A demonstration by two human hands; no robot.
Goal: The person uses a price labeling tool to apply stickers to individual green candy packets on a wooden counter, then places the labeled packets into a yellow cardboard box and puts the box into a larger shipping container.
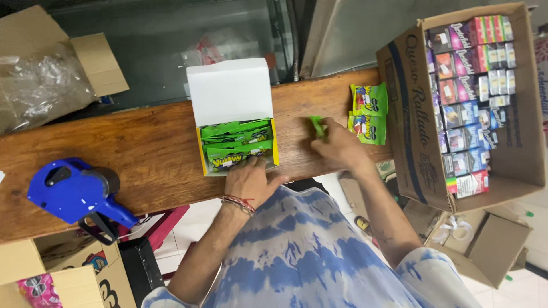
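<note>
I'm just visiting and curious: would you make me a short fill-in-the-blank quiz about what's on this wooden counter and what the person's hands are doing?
1. The right hand pinches a small ____ packet above the counter.
2. The left hand rests on the front edge of the open display box, whose raised lid is ____.
3. The price-label gun lying on the counter is ____ in colour.
4. Two green candy packets lie between the right hand and a large ____ box.

Missing words: green; white; blue; cardboard
</note>
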